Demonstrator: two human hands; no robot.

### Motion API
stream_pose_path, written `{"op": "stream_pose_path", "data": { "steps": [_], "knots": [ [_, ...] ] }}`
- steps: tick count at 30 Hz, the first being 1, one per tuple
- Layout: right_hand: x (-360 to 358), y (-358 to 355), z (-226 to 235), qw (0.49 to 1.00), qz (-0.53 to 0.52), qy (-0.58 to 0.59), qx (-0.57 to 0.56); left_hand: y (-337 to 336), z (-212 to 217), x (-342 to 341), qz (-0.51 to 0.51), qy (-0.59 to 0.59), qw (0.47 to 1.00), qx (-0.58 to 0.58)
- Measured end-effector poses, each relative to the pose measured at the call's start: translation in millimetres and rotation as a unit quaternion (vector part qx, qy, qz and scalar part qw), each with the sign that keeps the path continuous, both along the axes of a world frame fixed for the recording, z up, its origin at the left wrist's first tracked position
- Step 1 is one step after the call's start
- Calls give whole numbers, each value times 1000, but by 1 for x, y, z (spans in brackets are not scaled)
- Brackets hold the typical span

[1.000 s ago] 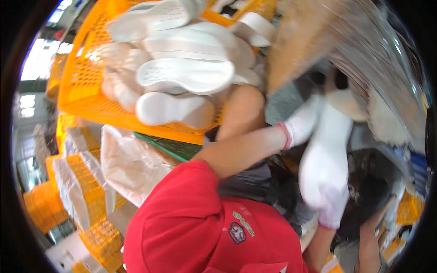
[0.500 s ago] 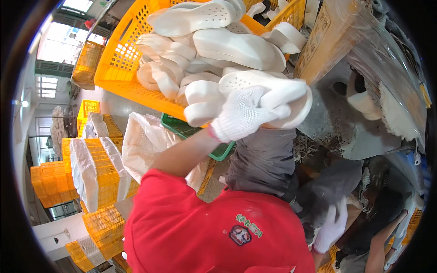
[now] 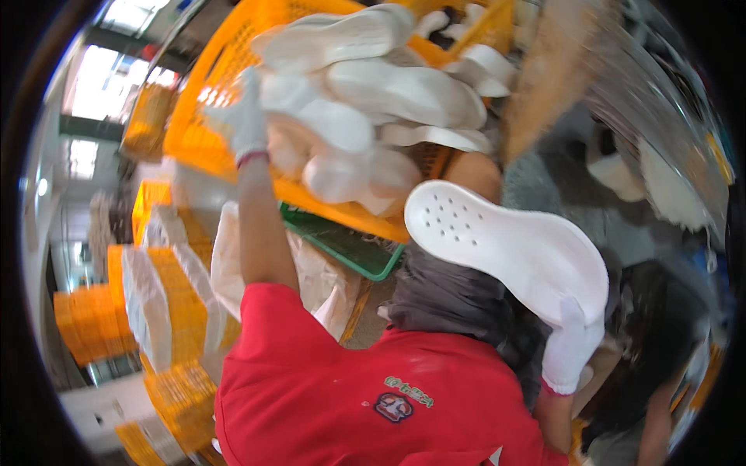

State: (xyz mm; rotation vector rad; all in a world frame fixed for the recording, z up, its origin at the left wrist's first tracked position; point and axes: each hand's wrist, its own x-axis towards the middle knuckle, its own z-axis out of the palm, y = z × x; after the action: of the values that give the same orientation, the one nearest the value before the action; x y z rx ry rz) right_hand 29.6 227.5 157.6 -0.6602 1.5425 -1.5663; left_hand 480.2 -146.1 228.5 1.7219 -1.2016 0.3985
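Observation:
My right hand [image 3: 573,346], in a white knit glove, grips the wide end of a white foam shoe [image 3: 509,252]. The shoe is held out over my legs, and small holes dot its far, rounded end. At the left inner side of a yellow plastic crate [image 3: 203,74], my left hand [image 3: 239,116], gloved too, has its fingers apart. Motion blurs it, but nothing shows in it. Beside it, a heap of white foam shoes [image 3: 404,89] fills the crate.
A green tray [image 3: 342,241] lies below the crate, next to a pale sack [image 3: 229,256]. Stacked yellow crates [image 3: 175,295] stand at the left. A cardboard box [image 3: 544,70] wrapped in plastic is at the right. Another person's arm [image 3: 660,419] shows at the lower right.
My left hand has left the shoes at the crate's near edge and moved left and away from me. My right hand has risen from the lower right and now holds a shoe.

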Motion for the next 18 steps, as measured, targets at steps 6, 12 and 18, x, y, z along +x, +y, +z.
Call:
{"op": "stream_pose_path", "data": {
  "steps": [6,12,18],
  "knots": [
    [-42,97,20,905,-295,191,241,138,-97,-234,-629,390,618,266],
    [2,91,-4,890,-189,344,232,227,-152,-490,-436,687,209,542],
    [-79,-2,7,893,-224,386,60,164,-189,-563,-666,497,356,427]
  ]
}}
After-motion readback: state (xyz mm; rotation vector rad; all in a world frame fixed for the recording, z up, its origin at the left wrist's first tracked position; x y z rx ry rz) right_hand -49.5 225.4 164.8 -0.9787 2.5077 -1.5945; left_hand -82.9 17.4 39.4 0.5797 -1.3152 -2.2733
